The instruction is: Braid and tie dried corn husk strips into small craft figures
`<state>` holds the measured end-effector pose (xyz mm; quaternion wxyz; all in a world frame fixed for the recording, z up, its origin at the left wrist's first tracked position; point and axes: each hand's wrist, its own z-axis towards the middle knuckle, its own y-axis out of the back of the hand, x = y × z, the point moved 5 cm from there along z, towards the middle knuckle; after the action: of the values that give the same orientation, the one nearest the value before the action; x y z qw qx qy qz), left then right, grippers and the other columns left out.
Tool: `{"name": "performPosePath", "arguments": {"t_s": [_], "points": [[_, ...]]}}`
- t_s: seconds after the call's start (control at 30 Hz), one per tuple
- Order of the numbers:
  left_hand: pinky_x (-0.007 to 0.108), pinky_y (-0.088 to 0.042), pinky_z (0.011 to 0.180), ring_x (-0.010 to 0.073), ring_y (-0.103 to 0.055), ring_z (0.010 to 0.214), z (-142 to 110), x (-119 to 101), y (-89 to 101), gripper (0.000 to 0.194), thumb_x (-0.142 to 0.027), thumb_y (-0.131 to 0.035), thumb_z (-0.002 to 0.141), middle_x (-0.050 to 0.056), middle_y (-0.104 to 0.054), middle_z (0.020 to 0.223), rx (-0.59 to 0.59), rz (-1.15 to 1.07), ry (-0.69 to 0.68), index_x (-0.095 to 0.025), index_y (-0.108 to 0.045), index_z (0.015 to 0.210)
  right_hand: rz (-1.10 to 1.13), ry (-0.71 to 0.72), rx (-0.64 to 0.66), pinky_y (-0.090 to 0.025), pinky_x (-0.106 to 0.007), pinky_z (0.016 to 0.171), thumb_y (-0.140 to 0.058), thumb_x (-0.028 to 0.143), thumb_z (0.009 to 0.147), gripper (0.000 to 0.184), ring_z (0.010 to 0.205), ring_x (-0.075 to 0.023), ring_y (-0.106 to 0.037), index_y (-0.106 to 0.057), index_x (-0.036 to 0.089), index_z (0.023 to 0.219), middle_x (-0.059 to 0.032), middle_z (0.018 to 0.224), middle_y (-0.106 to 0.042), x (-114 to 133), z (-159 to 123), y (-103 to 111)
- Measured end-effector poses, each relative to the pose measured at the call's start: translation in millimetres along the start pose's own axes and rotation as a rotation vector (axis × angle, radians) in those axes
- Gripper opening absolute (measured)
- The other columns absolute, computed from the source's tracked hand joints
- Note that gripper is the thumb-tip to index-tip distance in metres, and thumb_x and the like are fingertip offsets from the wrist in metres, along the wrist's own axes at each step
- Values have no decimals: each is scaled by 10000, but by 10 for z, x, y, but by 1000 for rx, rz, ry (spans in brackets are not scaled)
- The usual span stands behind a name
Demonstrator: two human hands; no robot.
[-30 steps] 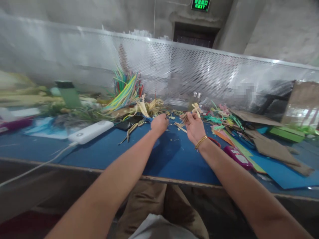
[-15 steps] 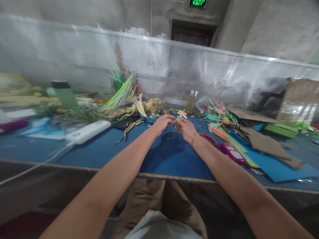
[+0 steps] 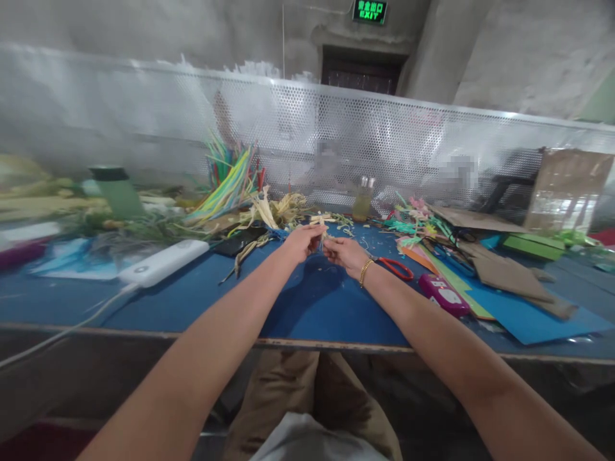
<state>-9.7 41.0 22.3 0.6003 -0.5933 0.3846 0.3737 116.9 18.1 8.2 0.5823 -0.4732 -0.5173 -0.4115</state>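
Above the blue table, my left hand [image 3: 302, 243] is closed with its fingertips pinching a small piece of pale straw-like strips [image 3: 323, 235]. My right hand [image 3: 346, 255], wearing a gold chain bracelet on the wrist, is pinched at the lower end of the same piece. Fine detail of the strips is blurred, and the fingers partly cover them. Just behind my hands is a heap of dried pale husk strips [image 3: 283, 208]. A pair of scissors with red handles [image 3: 396, 267] lies beside my right wrist.
A white power strip [image 3: 166, 264] with a cable lies left. Colourful thin stems [image 3: 235, 179] stand behind it. A glass bottle of yellowish liquid [image 3: 364, 202] is at the back. Right are a purple device [image 3: 442, 294], cardboard pieces [image 3: 509, 272] and a blue sheet [image 3: 538, 320].
My hands have come closer together, and the pale strips now stand up between the fingertips. My left fingers have curled in. The whole view has shifted slightly.
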Motion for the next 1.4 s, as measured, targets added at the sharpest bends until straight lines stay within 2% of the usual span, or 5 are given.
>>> {"name": "performPosePath", "arguments": {"t_s": [0.43,0.63,0.83,0.93,1.4], "points": [[159,-429,436,66,-549,486,52,-26,107,49,-106,-666,744,7,-651,650,-47,-91,49,-143,-636,733,-112,94,30,-444,-200,499,-769,285,610,169,489,-92,-581,-644,172,601,-7,548,-662,18,-49,-52],[143,-415,435,37,-507,454,79,-64,162,68,-119,-644,768,-8,-651,674,-67,-117,19,-158,-626,715,-324,196,322,-488,-251,566,-757,364,604,199,517,-127,-604,-688,178,626,-12,540,-662,54,-148,-152],[163,-415,430,59,-529,481,53,-23,89,47,-156,-692,730,-9,-627,633,53,-53,63,-158,-657,762,-379,255,-69,-435,-243,550,-646,439,724,286,503,-115,-561,-661,183,600,-14,533,-633,92,46,168],[177,-416,444,72,-545,504,36,9,40,91,-158,-706,714,-15,-620,625,92,-45,91,-169,-654,787,-393,289,-191,-422,-248,579,-639,433,721,257,559,-119,-556,-665,189,644,-9,618,-654,91,109,281],[203,-419,504,76,-535,512,-34,65,-63,180,-179,-769,641,-31,-599,611,177,104,85,-177,-629,755,-281,310,-194,-405,-238,638,-675,371,658,196,613,-102,-522,-677,182,709,11,662,-632,113,124,294]]}}
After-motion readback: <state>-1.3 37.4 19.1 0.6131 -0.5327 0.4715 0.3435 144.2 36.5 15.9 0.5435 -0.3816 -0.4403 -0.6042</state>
